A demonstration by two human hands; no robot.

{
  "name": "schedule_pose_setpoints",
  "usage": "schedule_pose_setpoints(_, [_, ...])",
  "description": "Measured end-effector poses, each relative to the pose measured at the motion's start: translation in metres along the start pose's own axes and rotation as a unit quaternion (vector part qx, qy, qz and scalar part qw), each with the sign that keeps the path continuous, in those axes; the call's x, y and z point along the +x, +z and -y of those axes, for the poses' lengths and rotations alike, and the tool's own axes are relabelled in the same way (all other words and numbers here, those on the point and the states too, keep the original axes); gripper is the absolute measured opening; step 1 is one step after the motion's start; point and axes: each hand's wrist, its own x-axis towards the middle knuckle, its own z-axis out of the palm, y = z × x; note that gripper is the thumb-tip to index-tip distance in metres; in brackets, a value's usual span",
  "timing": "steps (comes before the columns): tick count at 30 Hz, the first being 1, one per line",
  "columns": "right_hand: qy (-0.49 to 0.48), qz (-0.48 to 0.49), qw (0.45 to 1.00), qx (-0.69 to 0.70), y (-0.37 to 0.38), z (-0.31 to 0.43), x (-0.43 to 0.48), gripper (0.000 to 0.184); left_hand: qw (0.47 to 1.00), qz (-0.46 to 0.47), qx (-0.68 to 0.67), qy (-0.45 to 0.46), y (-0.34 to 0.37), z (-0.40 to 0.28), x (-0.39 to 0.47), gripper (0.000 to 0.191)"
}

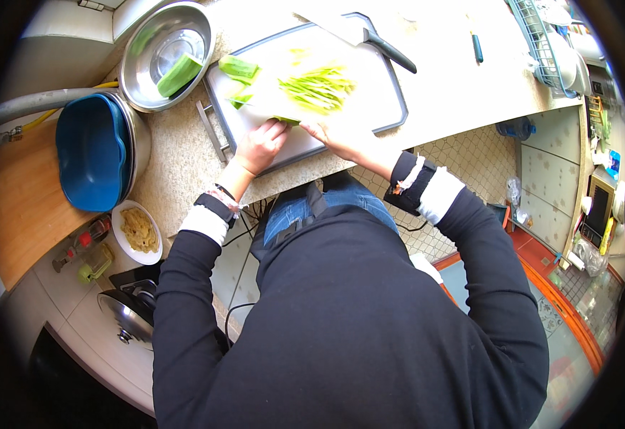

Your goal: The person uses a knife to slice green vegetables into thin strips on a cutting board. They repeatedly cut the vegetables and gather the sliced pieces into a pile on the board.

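Observation:
My left hand (263, 143) has its fingers closed on a small green vegetable piece (287, 120) at the near part of a white cutting board (304, 140). The fingertips of my right hand (326, 137) are close to that piece's other end; whether they grip it is unclear. Just beyond my hands lies a heap of thin green strips (320, 88). Larger green vegetable chunks (239, 68) rest at the board's left. A kitchen knife (390, 51) with a black handle lies across the board's far right edge.
At the left stand a steel bowl (130, 75) holding a green vegetable piece, a blue basin (90, 155) and a white bowl of yellowish food (154, 256). A small dark-handled tool (477, 48) and a wire dish rack (538, 53) are at the right.

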Motion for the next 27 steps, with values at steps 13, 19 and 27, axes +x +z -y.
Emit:
schedule_pose_setpoints(13, [0.015,0.072,0.997,-0.011,-0.043,0.014,-0.018,0.046,0.999,-0.048,-0.002,0.004,0.0,-0.001,0.002,0.028])
schedule_pose_setpoints(19, [-0.004,0.046,0.999,-0.007,-0.039,0.015,-0.016,0.045,0.999,-0.038,-0.008,0.001,0.003,0.0,-0.001,0.028])
schedule_pose_setpoints(27, [-0.029,-0.005,0.999,-0.012,-0.015,0.007,-0.007,0.041,0.999,-0.039,-0.011,-0.013,0.007,0.001,-0.003,0.029])
